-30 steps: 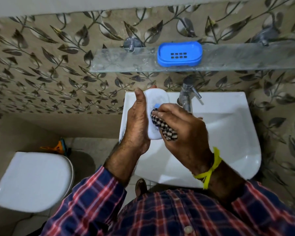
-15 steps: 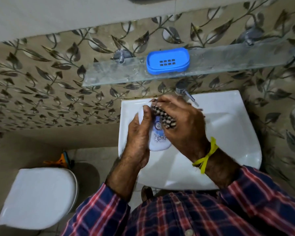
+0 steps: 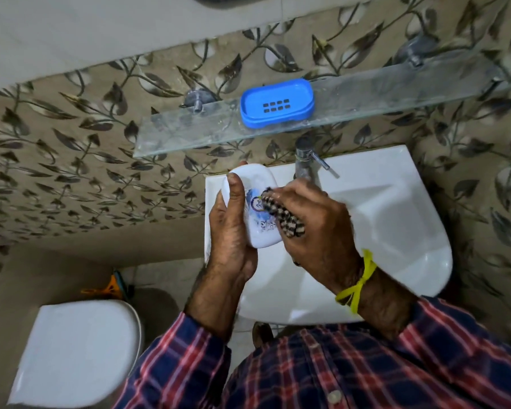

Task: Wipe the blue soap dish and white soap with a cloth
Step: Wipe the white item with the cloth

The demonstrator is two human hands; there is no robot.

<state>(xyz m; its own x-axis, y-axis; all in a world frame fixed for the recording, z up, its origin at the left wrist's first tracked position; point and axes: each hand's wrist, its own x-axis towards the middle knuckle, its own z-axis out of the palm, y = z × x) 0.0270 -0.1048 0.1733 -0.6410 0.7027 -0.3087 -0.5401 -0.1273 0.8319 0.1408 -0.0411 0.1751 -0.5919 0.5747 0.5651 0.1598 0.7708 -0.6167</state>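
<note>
The left hand comes up from the 6 o'clock side, its forearm sloping toward 12 o'clock; it holds the white soap with the thumb lying flat along the soap's left face and pointing to 12 o'clock, and fingertips peeking round the far top edge; the palm cups the soap's lower end. The right hand reaches in from 4 o'clock, back of the hand up, fingers curled tight round a bunched checked cloth; the cloth is pressed on the soap's right side, over a blue printed picture; a yellow band is tied at that wrist.

The soap is a long rounded bar; its long way runs from 12 o'clock to 6 o'clock, tipped a little so the top end leans toward 11 o'clock; its wide printed face looks up at the camera. It is held in the air over the left edge of the white sink, just at 8 o'clock from the tap.

The blue soap dish sits on the glass shelf at 12 o'clock from the hands, well apart from them; its long way runs 9 o'clock to 3 o'clock, open side up, with small drain holes in the middle; nothing lies in it. A white toilet lid is at 7 o'clock.
</note>
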